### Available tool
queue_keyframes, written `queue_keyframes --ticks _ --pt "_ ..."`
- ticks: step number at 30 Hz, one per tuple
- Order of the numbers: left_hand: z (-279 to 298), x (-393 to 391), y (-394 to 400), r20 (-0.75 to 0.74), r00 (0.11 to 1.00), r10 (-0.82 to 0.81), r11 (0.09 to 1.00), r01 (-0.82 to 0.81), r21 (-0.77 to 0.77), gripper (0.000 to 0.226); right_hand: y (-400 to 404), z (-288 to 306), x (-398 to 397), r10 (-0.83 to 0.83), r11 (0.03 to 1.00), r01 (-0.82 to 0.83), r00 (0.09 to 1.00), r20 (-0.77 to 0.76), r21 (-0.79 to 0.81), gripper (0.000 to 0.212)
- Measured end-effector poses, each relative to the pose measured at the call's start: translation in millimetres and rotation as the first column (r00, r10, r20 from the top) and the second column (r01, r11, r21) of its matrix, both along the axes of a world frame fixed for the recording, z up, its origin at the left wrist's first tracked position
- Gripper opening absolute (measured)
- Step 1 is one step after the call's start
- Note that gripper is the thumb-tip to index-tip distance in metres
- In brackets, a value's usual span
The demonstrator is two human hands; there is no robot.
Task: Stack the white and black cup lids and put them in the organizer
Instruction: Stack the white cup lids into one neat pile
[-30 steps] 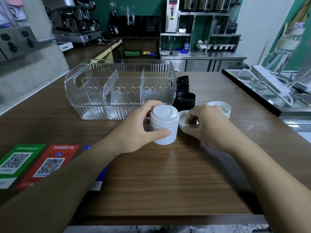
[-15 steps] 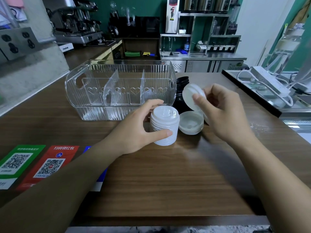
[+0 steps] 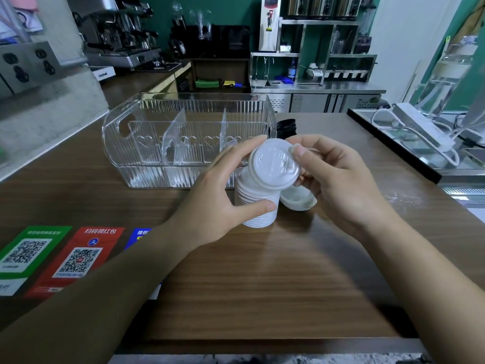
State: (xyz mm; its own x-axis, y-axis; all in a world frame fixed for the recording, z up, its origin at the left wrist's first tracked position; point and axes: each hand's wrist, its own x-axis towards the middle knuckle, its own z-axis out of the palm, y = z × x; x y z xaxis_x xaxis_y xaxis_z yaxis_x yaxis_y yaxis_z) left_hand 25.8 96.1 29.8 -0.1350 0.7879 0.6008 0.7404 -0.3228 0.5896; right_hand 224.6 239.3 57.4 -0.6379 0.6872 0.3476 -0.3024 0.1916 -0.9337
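Right hand [image 3: 338, 179] has swung left since half a second ago, carrying the single white lid [image 3: 274, 166] from above the loose lids to over the top of the white lid stack [image 3: 258, 203]. Lid tilted, top face toward camera, pinched at its right edge by thumb and fingers; can't tell if it touches the stack yet. Left hand [image 3: 223, 195] wraps the stack as before, thumb across the near side, fingers round the far-left side. Stack stands on the wooden bench [image 3: 262, 285], base touching the surface.

Near left: green, red and blue QR code stickers [image 3: 60, 256] flat on the bench. Just right of the stack, a few loose white lids [image 3: 299, 200] lie nested, partly hidden by the right hand. Behind the hands, the clear ribbed organizer [image 3: 183, 137] with two dividers making three compartments, nothing visible inside. Black lids [image 3: 286, 127] stacked just off its right end, mostly hidden. Far right: a white power strip [image 3: 422, 127] with cable on the dark counter ledge. Far left: espresso machine [image 3: 120, 35]. Far centre: steel shelving [image 3: 315, 61] against a green wall.
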Motion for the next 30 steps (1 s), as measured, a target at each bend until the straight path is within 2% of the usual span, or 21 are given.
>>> queue_keyframes --ticks 3,7,10,13,15,21,26,30 --pt "0 1 1 0.008 1.0 0.008 0.999 -0.008 0.034 0.092 -2 -3 -3 0.041 0.999 -0.042 0.999 0.02 0.016 0.02" --pt "-2 -1 3 -0.012 1.0 0.029 0.998 -0.028 0.06 0.083 -4 -2 -1 -0.001 0.994 -0.005 0.999 0.049 0.111 0.02" --pt "-2 -3 4 -0.006 0.998 0.056 0.996 -0.055 0.069 0.082 -7 0 2 -0.056 0.966 0.037 0.996 0.069 0.255 0.029" --pt "-1 -4 3 0.014 0.995 0.099 0.992 -0.1 0.071 0.08 -9 0 4 -0.102 0.868 0.019 0.985 0.142 0.495 0.05" --pt "-1 -5 4 0.02 0.992 0.128 0.99 -0.129 0.06 0.08 -9 -2 3 -0.132 0.817 0.003 0.974 0.182 0.577 0.053" --pt "-6 -10 5 -0.036 0.985 0.168 0.986 -0.168 0.0 0.087 -7 -9 0 -0.236 0.791 0.042 0.941 0.241 0.611 0.048" --pt "-7 -15 4 -0.033 0.991 0.13 0.981 -0.133 -0.14 0.104 -3 -15 -3 -0.342 0.756 0.07 0.89 0.302 0.651 0.046" --pt "-10 -19 6 -0.017 0.993 0.114 0.953 -0.114 -0.281 0.112 -3 -17 -5 -0.341 0.752 0.047 0.882 0.327 0.657 0.042"
